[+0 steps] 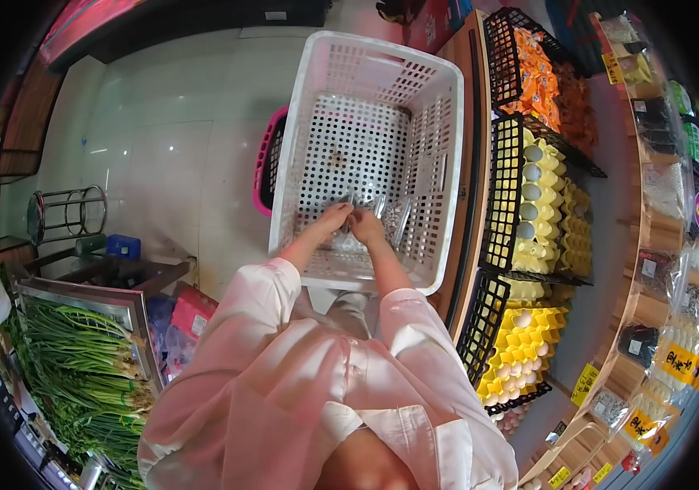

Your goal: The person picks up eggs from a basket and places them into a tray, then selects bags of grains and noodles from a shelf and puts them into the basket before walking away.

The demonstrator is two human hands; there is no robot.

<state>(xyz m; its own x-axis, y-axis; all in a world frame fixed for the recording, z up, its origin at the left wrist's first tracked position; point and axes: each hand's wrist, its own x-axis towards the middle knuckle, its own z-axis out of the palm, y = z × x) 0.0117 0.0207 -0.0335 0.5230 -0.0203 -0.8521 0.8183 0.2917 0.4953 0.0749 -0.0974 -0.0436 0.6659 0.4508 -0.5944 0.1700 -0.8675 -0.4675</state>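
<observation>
Both hands reach down into a large white plastic crate (286, 180) with a perforated floor. Low in it, my left hand (335, 219) and my right hand (366, 227) meet with fingers closed at the top of a clear plastic bag (344, 242), whose contents look greyish and small. The hands partly cover this bag. Just right of my right hand, another clear bag (399, 222) with speckled contents leans near the crate's right wall. What exactly fills the bags is too small to tell.
Right of the crate runs a wooden shelf edge (465, 196) with black baskets of egg trays (539, 196) and orange packets (535, 82). Bagged dry goods (661, 192) line the far right. A pink-rimmed basket (264, 163) stands left. Green onions (80, 351) lie lower left, near a metal stool (68, 214).
</observation>
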